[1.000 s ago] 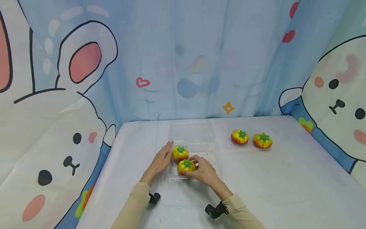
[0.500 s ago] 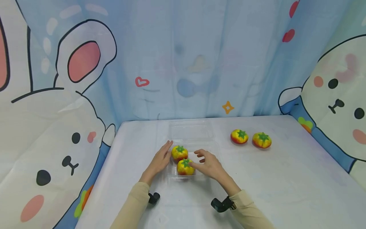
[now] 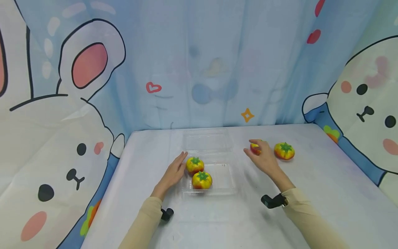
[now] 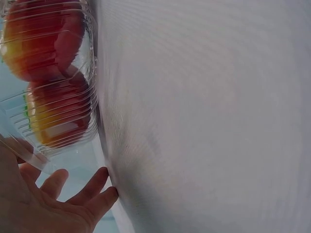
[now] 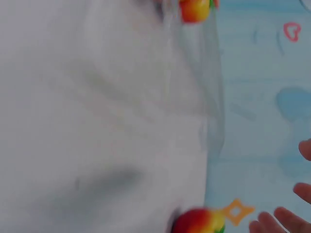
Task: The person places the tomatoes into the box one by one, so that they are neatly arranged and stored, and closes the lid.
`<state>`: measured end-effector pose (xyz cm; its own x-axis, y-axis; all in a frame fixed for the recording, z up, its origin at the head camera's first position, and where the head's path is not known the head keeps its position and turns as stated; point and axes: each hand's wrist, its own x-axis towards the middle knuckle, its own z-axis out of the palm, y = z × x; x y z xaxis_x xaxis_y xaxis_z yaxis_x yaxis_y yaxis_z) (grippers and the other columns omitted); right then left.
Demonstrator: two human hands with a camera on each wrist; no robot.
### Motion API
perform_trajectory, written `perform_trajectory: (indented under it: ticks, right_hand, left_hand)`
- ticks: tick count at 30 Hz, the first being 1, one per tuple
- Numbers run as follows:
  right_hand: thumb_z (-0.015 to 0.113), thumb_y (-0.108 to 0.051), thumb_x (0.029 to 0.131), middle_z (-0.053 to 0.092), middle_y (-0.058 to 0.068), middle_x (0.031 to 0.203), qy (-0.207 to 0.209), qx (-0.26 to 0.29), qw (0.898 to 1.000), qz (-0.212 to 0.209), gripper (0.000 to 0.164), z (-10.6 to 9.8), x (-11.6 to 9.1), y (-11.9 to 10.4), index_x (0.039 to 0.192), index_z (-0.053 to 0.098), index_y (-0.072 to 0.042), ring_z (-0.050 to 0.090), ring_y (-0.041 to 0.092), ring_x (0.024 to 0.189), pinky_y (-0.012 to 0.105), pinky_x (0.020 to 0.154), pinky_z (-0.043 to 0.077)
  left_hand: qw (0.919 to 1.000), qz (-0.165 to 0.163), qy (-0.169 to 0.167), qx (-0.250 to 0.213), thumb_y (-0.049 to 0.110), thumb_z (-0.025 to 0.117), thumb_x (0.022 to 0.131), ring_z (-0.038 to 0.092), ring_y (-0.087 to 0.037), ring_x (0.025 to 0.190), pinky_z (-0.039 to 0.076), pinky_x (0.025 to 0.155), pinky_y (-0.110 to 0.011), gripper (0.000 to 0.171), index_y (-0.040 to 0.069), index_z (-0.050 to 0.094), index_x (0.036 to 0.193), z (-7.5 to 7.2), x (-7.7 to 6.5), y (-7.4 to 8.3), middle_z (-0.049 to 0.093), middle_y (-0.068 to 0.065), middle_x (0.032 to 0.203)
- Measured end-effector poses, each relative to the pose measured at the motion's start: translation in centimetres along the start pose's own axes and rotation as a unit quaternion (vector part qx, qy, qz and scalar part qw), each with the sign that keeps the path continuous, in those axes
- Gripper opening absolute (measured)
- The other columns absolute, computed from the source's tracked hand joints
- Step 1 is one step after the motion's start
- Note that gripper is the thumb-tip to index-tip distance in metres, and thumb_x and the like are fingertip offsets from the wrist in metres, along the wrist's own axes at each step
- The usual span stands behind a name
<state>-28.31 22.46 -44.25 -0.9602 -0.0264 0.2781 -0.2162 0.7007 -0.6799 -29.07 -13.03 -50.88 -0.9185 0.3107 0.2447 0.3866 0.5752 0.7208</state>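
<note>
- White tablecloth [image 3: 205, 224] spreads out before me.
- Left hand [image 3: 172, 173], fingers loosely extended, lies along the left side of a clear box [image 3: 221, 175], gripping nothing; two toy fruits [image 3: 202, 181] sit inside.
- Right hand [image 3: 265, 159] is nearer the reached-for fruit [image 3: 255, 149], thumb and fingers well apart, not closed on it; contact I can't tell.
- That fruit lies just beyond the palm, partly hidden, rounded.
- Another fruit [image 3: 284, 151] sits to its right.
</note>
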Motion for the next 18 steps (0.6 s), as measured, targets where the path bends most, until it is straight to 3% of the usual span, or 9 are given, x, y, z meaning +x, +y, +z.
perform_trajectory:
  ticks: [4, 8, 18]
  right_hand:
    - [0.063, -0.020, 0.095, 0.038, 0.035, 0.139, 0.049, -0.041, 0.997, 0.043, 0.055, -2.3, 0.4, 2.8, 0.140, 0.045, 0.007, 0.042, 0.052, 0.123, 0.065, 0.102, 0.038]
    - [0.063, -0.019, 0.093, 0.030, 0.038, 0.144, 0.073, -0.068, 0.991, 0.087, 0.062, -4.2, 0.6, 5.6, 0.144, 0.039, 0.008, 0.035, 0.055, 0.128, 0.068, 0.105, 0.032]
    - [0.061, -0.039, 0.096, 0.015, 0.042, 0.149, 0.031, -0.049, 0.984, 0.167, 0.086, -6.4, -0.1, 10.7, 0.152, 0.017, 0.009, 0.020, 0.060, 0.134, 0.074, 0.101, 0.029]
  left_hand:
    - [1.0000, -0.001, 0.001, -0.001, 0.011, 0.040, 0.103, 0.031, -0.038, 0.143, 0.025, 0.117, -0.052, 0.049, 0.004, 0.037, 0.152, -0.1, 0.1, 0.1, 0.030, -0.021, 0.157]
    - [1.0000, 0.000, 0.004, 0.002, 0.011, 0.040, 0.103, 0.031, -0.037, 0.143, 0.025, 0.117, -0.051, 0.049, 0.004, 0.037, 0.151, -0.2, 0.2, 0.1, 0.031, -0.020, 0.157]
    - [0.9999, -0.005, -0.002, -0.011, 0.013, 0.040, 0.104, 0.030, -0.037, 0.144, 0.024, 0.117, -0.053, 0.049, 0.006, 0.037, 0.152, 0.0, 0.1, -0.1, 0.029, -0.021, 0.158]
